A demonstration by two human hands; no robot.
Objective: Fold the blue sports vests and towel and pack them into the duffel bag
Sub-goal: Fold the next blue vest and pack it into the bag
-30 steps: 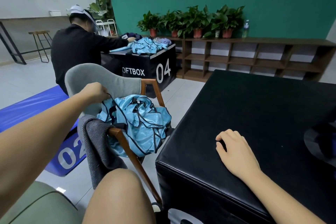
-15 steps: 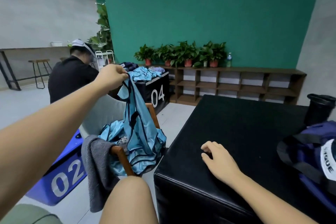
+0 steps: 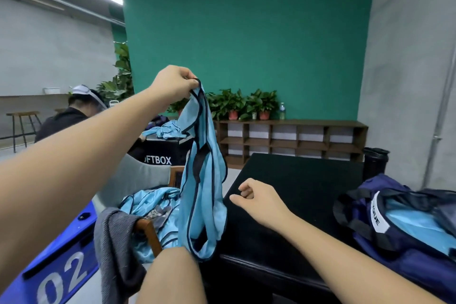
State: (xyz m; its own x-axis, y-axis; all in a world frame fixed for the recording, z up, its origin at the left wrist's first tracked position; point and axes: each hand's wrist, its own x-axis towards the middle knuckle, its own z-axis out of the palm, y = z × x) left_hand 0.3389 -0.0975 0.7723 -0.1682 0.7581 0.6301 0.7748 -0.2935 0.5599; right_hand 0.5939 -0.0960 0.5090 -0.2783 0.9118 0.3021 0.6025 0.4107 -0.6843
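Observation:
My left hand (image 3: 172, 84) is raised high and pinches the top of a light blue sports vest (image 3: 202, 180) with dark trim, which hangs down over the chair. More blue vests (image 3: 153, 207) lie heaped on the chair seat. A grey towel (image 3: 116, 249) drapes over the chair's wooden arm. My right hand (image 3: 259, 201) hovers loosely curled above the black box (image 3: 291, 180), holding nothing. The navy duffel bag (image 3: 399, 234) sits open at the right on the box, with blue fabric inside.
A person in black sits at another black box (image 3: 160, 155) with more vests on it. A blue mat block marked 02 (image 3: 61, 271) lies at the lower left. A low wooden shelf (image 3: 296, 138) with potted plants lines the green wall. A black bottle (image 3: 375, 163) stands behind the bag.
My left hand has lifted one vest from the pile up and to the right, so it hangs free. My right hand has risen off the box top. The view has tilted up.

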